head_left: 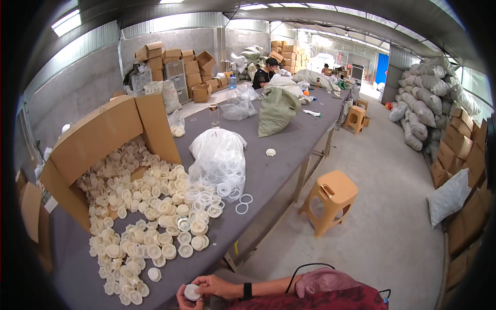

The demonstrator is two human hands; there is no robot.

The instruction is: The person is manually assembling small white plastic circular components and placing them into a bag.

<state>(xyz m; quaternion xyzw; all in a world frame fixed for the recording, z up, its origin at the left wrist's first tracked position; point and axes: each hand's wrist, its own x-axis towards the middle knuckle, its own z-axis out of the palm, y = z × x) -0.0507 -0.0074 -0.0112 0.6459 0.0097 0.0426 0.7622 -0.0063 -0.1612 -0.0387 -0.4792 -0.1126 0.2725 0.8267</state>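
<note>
At the table's near edge, my left hand [183, 300] and my right hand [218, 287] are closed together on a round, whitish plastic cap [192, 292]. The left fingers curl around its near side, while the right thumb and fingers pinch it from the right. A black band circles my right wrist. Just beyond my hands, one loose cap [154, 274] lies beside a large spread of cream plastic caps [155, 206]. They spill from a cardboard box [98, 137] tipped on its side. A transparent bag [219, 155] with white rings stands at the pile's right, and two rings [243, 204] lie beside it.
A grey-covered table [248, 188] runs far back, holding a green sack [279, 111] and a jar [214, 116]. An orange stool [330, 196] stands right of the table. Sacks [426, 98] and cartons [454, 144] line the right wall. Another person [264, 75] sits at the table's far left.
</note>
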